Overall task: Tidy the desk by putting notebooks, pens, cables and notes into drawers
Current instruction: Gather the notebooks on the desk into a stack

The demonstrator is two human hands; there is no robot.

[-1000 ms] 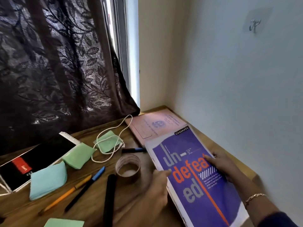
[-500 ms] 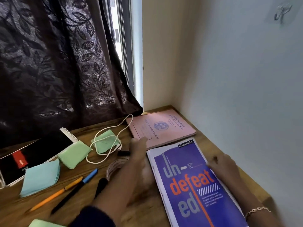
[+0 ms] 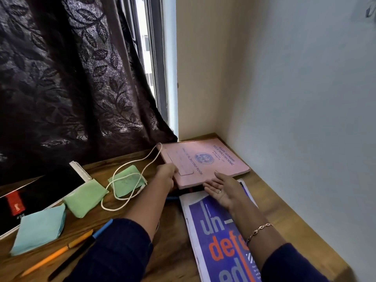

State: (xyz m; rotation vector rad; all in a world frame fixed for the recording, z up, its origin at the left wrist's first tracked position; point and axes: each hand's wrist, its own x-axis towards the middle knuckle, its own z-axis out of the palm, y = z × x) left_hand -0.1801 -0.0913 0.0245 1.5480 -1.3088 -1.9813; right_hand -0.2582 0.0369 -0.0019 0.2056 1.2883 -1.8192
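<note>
gripping the near corner of the pink record book, left hand hides its fingertips underneath, right hand sits palm-up with fingers spread

A dark leaf-patterned curtain hangs left of a bright window; pale walls meet in the corner.

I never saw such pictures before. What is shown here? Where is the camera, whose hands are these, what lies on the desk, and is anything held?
No machine here: a person wears a camera on the head, looking down at their own two hands. The left hand grips the pink book at its edge; the right hand is open beside it, above the purple notebook. On the desk also lie a white cable, green notes, blue notes, pens and a black notebook.
</note>
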